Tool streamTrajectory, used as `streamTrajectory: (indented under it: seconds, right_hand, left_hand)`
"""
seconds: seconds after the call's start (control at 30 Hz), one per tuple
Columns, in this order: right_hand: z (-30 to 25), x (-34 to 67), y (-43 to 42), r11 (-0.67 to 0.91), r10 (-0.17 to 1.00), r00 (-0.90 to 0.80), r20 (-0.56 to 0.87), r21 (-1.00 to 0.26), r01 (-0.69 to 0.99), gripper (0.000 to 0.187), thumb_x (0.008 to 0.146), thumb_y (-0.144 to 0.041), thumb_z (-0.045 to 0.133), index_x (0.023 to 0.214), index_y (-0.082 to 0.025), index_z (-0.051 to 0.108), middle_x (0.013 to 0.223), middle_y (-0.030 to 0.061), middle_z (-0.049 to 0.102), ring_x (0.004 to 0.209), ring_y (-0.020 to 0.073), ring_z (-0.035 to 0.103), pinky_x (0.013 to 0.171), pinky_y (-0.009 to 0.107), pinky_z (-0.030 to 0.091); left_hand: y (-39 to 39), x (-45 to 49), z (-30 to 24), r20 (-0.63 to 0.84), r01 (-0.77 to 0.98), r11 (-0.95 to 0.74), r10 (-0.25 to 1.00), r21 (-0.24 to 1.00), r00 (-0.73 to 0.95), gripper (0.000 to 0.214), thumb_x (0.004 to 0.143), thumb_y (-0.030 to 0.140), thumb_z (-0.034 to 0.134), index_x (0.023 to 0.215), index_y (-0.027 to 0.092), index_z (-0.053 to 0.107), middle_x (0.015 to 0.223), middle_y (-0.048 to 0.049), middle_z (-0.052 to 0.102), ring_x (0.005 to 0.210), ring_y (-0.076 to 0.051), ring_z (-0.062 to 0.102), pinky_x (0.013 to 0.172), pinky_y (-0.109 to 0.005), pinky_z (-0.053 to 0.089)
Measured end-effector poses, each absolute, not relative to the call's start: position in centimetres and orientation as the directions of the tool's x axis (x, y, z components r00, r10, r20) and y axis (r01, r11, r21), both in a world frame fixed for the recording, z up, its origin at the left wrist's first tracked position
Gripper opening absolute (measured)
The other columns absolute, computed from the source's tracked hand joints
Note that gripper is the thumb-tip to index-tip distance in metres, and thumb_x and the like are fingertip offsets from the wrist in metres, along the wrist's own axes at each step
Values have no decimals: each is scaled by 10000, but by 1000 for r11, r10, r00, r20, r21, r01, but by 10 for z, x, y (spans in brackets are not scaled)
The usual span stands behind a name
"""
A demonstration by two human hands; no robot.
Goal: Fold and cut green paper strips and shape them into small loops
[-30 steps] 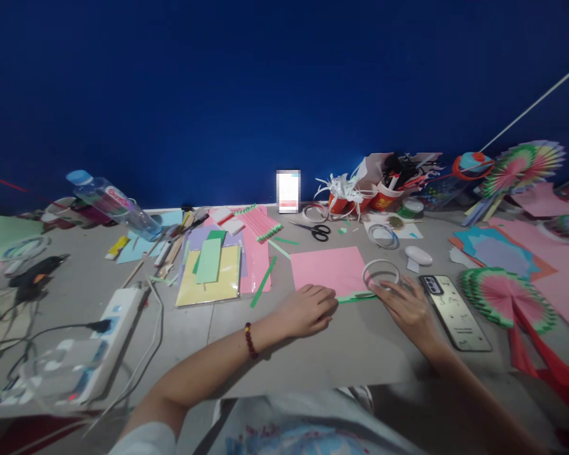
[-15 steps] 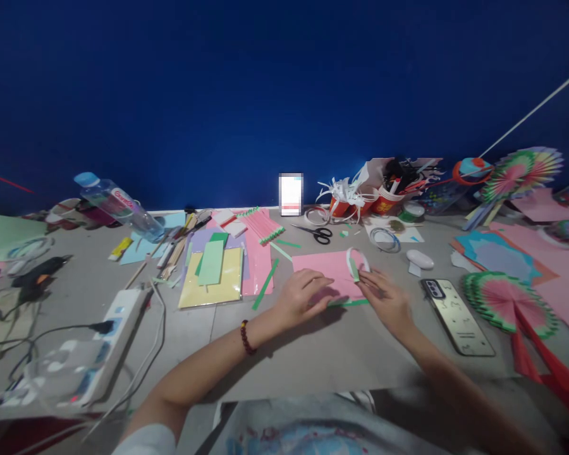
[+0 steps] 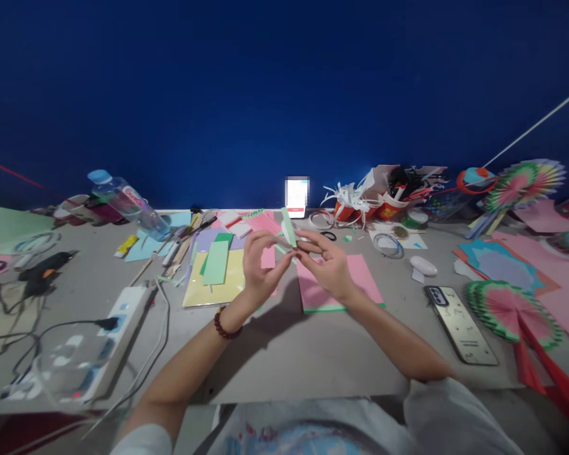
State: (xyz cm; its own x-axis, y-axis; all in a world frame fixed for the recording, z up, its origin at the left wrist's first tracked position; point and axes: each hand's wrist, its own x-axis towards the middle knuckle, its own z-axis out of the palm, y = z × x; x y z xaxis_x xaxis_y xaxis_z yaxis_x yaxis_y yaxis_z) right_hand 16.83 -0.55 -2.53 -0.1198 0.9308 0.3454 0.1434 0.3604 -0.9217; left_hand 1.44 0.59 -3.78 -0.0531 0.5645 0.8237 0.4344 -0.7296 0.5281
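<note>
1. Centrally, one narrow pale green paper strip (image 3: 289,227) stands nearly upright above the bench (image 3: 265,366), between two hands.
2. Right hand (image 3: 329,265): thumb and fingertips together, clamped on the strip's lower end.
3. Left hand (image 3: 260,265): thumb and fingers curved, tips meeting the same lower end. Overlap there is too tight to tell whether they clamp it. One bracelet of dark red beads (image 3: 227,325) circles this wrist.
4. Below the right hand: one pink paper sheet with a green near edge (image 3: 360,275), flat on the bench.
5. Left of that sheet: one yellow paper pack in clear film (image 3: 236,272), bearing two green paper rectangles, one light (image 3: 215,262) and one dark (image 3: 224,239).
6. Far left: one clear plastic bottle with a blue cap (image 3: 135,205), tilted; one white power strip (image 3: 116,341); one black glue gun (image 3: 42,272).
7. Right side: one phone in a patterned case (image 3: 462,325), back upward; beside it, one pleated pink-and-green paper fan (image 3: 514,313) with two red tails.
8. Rear: one lit screen (image 3: 296,197), standing upright by the blue wall (image 3: 284,95).
</note>
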Motion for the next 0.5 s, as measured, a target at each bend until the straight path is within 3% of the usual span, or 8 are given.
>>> streamTrajectory:
  seconds: [0.1, 0.27, 0.5]
  right_hand:
    - [-25, 161, -3, 313, 942, -147, 301, -948, 62, 375, 832, -324, 652, 1197, -251, 613, 1075, 54, 724, 1024, 233, 692, 825, 371, 611]
    - [-35, 162, -1, 262, 952, -162, 258, -965, 2, 364, 831, -359, 647, 1174, -239, 619, 1099, 72, 703, 1030, 235, 678, 740, 349, 623]
    - [-42, 165, 7, 185, 953, -223, 205, -977, -108, 370, 830, -319, 632, 1188, -248, 574, 975, 51, 725, 835, 184, 685, 722, 353, 593]
  left_hand:
    - [8, 5, -29, 842, 458, -743, 539, 489, -24, 46, 879, 263, 618, 894, 223, 635, 894, -34, 602, 892, -186, 572, 800, -371, 486]
    - [12, 3, -31, 855, 456, -776, 516, 435, 62, 77, 867, 219, 626, 824, 220, 690, 842, -32, 692, 824, -184, 615, 765, -369, 498]
    - [11, 8, -39, 769, 425, -698, 639, 576, 7, 139, 881, 221, 614, 796, 191, 720, 753, -36, 727, 719, -158, 650, 727, -317, 508]
